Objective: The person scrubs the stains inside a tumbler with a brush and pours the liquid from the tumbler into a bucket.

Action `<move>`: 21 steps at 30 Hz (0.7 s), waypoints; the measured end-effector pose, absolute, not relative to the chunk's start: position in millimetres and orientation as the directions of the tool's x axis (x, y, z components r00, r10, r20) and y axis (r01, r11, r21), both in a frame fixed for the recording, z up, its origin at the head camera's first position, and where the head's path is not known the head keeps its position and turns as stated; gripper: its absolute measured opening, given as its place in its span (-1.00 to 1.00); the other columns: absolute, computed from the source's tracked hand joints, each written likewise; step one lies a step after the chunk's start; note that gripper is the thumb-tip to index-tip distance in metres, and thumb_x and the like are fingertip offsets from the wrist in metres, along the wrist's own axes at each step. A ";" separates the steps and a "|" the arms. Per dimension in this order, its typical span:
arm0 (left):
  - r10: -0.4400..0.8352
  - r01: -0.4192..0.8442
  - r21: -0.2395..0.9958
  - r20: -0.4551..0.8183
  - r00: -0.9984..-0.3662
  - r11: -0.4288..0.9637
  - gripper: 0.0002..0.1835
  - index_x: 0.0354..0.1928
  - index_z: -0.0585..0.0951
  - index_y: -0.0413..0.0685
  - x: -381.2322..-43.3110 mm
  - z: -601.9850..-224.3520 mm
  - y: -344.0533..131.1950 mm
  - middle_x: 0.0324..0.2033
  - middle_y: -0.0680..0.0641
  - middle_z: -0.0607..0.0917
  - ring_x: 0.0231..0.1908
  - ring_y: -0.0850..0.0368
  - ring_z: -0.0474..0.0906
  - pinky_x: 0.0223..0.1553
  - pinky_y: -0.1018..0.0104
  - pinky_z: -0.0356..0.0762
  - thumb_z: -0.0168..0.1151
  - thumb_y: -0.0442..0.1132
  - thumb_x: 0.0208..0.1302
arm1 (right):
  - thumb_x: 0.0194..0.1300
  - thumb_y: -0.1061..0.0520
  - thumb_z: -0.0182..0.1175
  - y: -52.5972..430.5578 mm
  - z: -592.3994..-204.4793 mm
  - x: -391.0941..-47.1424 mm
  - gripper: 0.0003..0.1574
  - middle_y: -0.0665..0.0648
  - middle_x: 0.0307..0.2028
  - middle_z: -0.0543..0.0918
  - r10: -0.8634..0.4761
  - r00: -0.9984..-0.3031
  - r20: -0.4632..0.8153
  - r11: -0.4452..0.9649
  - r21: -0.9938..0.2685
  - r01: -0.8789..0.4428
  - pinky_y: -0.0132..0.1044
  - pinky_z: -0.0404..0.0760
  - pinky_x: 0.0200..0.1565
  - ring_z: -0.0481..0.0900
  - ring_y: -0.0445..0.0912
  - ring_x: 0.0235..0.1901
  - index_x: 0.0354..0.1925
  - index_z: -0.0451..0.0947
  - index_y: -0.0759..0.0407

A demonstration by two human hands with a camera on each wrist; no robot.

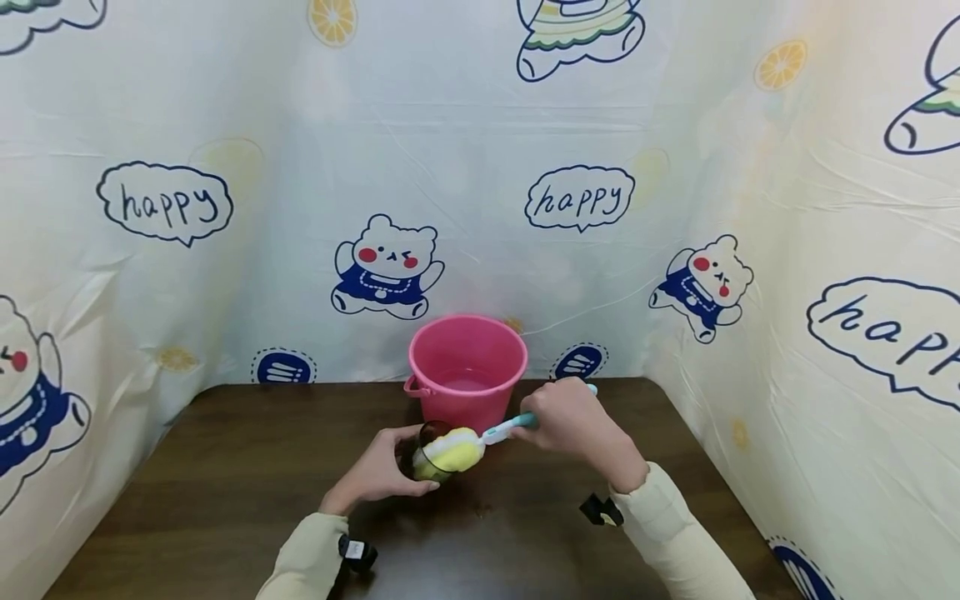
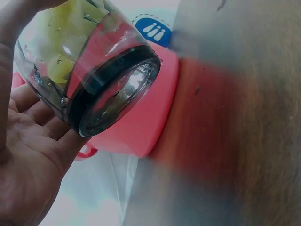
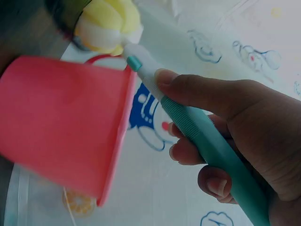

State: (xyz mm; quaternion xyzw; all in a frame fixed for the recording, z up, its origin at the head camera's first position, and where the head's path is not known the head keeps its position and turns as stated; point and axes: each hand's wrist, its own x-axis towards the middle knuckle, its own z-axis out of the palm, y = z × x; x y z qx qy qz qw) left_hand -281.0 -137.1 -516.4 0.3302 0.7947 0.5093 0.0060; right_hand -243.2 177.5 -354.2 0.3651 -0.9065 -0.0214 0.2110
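My left hand [image 1: 386,467] grips a clear, dark-tinted glass cup [image 2: 113,89], tilted so its mouth faces right. Water drops cling to the cup's wall in the left wrist view. In my right hand [image 1: 573,421] is a sponge bottle brush with a teal and white handle [image 3: 202,129], the thumb lying along it. The brush's yellow and white sponge head [image 1: 453,452] is partly inside the cup, its rear end sticking out of the mouth. In the left wrist view, yellow sponge shows through the glass.
Just behind the hands stands a pink bucket [image 1: 468,408] with a little liquid visible at its bottom. It rests on a dark wooden table [image 1: 247,467]. A printed curtain [image 1: 480,150] hangs behind and along both sides.
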 end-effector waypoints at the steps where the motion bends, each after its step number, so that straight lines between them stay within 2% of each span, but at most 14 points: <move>1: 0.531 0.517 0.815 0.325 -0.783 0.263 -0.23 0.28 0.58 0.13 -280.7 -517.7 -136.3 0.05 0.10 0.70 -0.03 0.19 0.62 -0.01 0.30 0.63 0.66 -0.01 -0.05 | 0.09 -0.29 0.51 176.3 -353.7 -242.1 -0.40 -0.18 -0.77 0.09 -0.666 -0.648 0.369 0.737 0.187 -0.650 -0.43 0.06 -0.64 0.06 -0.26 -0.73 -0.73 0.39 -0.12; 6: 0.522 0.519 0.813 0.332 -0.786 0.265 -0.20 0.30 0.56 0.08 -279.4 -519.5 -133.0 0.04 0.10 0.69 -0.03 0.20 0.63 0.00 0.30 0.64 0.66 0.00 -0.05 | 0.10 -0.31 0.49 173.7 -353.1 -240.2 -0.37 -0.16 -0.79 0.08 -0.592 -0.709 0.383 0.801 0.182 -0.570 -0.39 -0.02 -0.63 0.05 -0.24 -0.73 -0.75 0.35 -0.13; 11: 0.515 0.531 0.810 0.353 -0.781 0.249 -0.24 0.26 0.58 0.19 -281.1 -514.5 -126.9 0.04 0.15 0.69 -0.02 0.18 0.64 0.02 0.27 0.65 0.67 -0.01 -0.07 | 0.12 -0.30 0.48 176.2 -346.8 -231.8 -0.36 -0.16 -0.82 0.12 -0.535 -0.778 0.330 0.844 0.171 -0.508 -0.38 -0.01 -0.66 0.09 -0.22 -0.74 -0.79 0.37 -0.12; 16: 0.538 0.554 0.800 0.370 -0.757 0.230 -0.27 0.23 0.59 0.21 -281.5 -513.2 -120.3 0.03 0.13 0.70 -0.04 0.17 0.64 -0.01 0.26 0.65 0.67 -0.02 -0.06 | 0.11 -0.28 0.50 178.7 -340.7 -224.1 -0.35 -0.17 -0.80 0.05 -0.566 -0.765 0.306 0.823 0.150 -0.549 -0.39 0.02 -0.65 0.05 -0.24 -0.72 -0.80 0.36 -0.12; 21: 0.546 0.550 0.802 0.360 -0.756 0.232 -0.23 0.27 0.57 0.22 -280.5 -514.9 -115.7 0.05 0.15 0.68 -0.01 0.18 0.61 0.00 0.27 0.65 0.66 -0.01 -0.05 | 0.11 -0.25 0.51 180.2 -342.3 -227.9 -0.39 -0.19 -0.80 0.10 -0.555 -0.754 0.352 0.826 0.123 -0.551 -0.39 -0.01 -0.64 0.08 -0.25 -0.72 -0.78 0.39 -0.13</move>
